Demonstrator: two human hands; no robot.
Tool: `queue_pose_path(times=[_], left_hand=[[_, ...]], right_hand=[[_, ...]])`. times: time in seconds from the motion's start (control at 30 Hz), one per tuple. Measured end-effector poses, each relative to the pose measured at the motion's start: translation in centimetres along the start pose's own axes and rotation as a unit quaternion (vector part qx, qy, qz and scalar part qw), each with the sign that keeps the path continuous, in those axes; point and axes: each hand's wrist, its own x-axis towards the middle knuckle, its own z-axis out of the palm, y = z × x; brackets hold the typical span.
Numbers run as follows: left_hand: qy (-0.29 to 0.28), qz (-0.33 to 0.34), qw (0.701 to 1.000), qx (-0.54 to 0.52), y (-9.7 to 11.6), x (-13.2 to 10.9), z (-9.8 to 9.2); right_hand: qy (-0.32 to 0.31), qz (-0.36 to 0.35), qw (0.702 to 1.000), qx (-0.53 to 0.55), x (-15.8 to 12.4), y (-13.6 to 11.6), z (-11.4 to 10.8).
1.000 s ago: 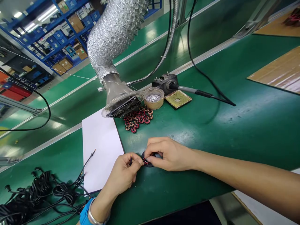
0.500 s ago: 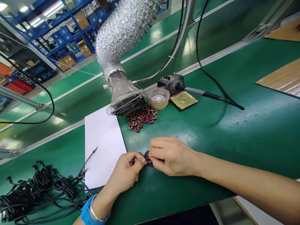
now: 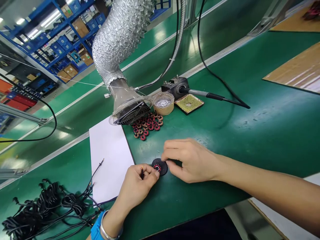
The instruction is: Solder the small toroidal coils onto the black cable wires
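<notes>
A small red-and-black wound ring coil (image 3: 157, 168) rests over a round black disc (image 3: 163, 169) on the green table. My left hand (image 3: 140, 183) pinches the coil's left edge between thumb and finger. A black cable end (image 3: 142, 172) with an orange tip sticks up among those same left fingers. At the disc's right rim is my right hand (image 3: 191, 161), its fingers bent and thumb and forefinger drawn close; whether a thin wire lies between them is too small to tell. Several more ring coils (image 3: 149, 126) lie in a heap beyond my hands.
A fume fan (image 3: 133, 113) on a silver duct (image 3: 117, 36) overhangs the coil heap. Behind stand a solder pot (image 3: 163, 104), a yellow sponge tray (image 3: 189, 104) and a soldering iron (image 3: 203, 93) in its holder. White paper (image 3: 107, 160) and bundled black cables (image 3: 42, 206) lie left.
My right hand has drawn back to the right off the coil, uncovering it and more of the disc. My left hand still holds the coil. The whole view has shifted slightly.
</notes>
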Motion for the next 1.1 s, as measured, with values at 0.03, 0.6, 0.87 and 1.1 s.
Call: queue_pose_path(times=[0.03,0.6,0.87,1.1], left_hand=[[-0.003,0.0,1.0,-0.002,-0.1,0.0,-0.1],[0.003,0.004,1.0,-0.025,-0.8,-0.6,-0.3],[0.01,0.03,0.999,-0.035,-0.7,-0.4,-0.3],[0.027,0.035,0.999,-0.005,-0.9,-1.0,0.2]], right_hand=[[-0.007,-0.004,1.0,0.02,-0.1,0.0,0.1],[-0.062,-0.109,0.992,-0.014,-0.6,0.4,1.4],[0.018,-0.089,0.995,-0.049,-0.7,-0.4,3.3],[0.025,-0.079,0.996,-0.043,-0.7,-0.5,3.4]])
